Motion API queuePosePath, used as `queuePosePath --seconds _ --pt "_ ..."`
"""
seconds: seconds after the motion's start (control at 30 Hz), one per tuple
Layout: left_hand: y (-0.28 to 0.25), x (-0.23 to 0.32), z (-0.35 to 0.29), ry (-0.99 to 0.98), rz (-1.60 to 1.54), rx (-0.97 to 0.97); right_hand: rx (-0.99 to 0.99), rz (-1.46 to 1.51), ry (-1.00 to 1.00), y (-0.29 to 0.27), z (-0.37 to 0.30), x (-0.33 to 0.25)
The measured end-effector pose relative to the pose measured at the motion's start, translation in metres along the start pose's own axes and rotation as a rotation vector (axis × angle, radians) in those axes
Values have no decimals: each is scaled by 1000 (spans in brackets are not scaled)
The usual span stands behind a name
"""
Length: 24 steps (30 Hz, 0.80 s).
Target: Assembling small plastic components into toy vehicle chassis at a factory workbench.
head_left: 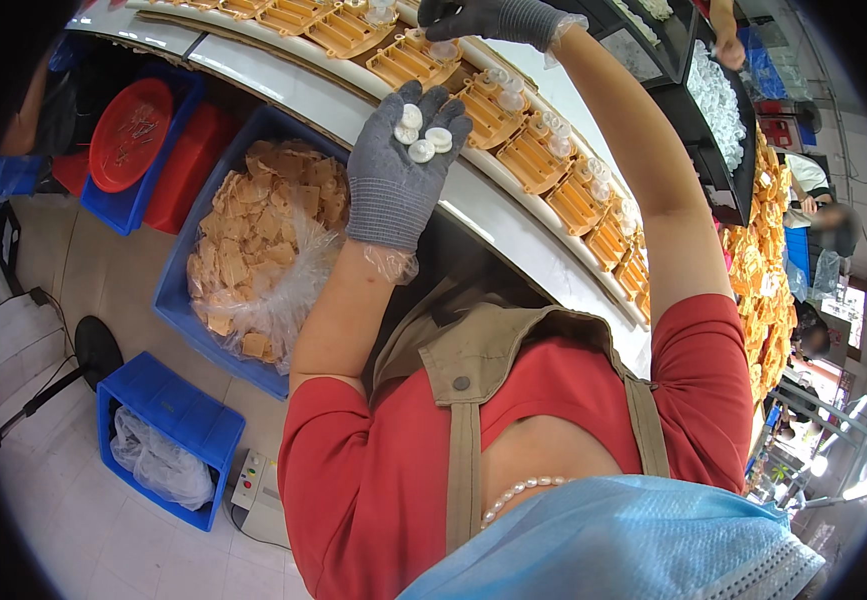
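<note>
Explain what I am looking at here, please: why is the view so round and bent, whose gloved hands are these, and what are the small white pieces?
This is one picture from a wide fisheye camera worn on a person's head, looking down, so straight edges curve. The forearms rising from below belong to the wearer. Both hands wear grey knitted gloves. The left hand is held open, palm up, with four small white round plastic caps lying on its fingers. The right hand reaches further out over a row of orange plastic trays that runs along a long white conveyor bench; some trays already carry clear or white caps. What its fingers pinch I cannot tell. On the floor to the left stands a blue plastic crate with a clear bag of orange parts, plus another blue crate with a bag.
</note>
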<state>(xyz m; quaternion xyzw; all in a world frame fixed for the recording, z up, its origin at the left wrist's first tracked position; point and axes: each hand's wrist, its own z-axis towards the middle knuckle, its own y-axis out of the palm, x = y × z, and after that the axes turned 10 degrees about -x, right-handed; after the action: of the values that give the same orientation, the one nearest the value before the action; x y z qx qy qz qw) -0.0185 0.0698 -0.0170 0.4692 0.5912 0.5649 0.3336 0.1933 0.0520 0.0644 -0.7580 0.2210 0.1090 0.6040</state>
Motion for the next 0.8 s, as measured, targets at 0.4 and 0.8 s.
queuePosePath --seconds 0.4,0.8 --pt "-30 -1 23 -57 -374 -872 -60 22 -232 41 -35 -53" --pt "4 11 13 63 81 -167 204 187 -249 4 4 -25"
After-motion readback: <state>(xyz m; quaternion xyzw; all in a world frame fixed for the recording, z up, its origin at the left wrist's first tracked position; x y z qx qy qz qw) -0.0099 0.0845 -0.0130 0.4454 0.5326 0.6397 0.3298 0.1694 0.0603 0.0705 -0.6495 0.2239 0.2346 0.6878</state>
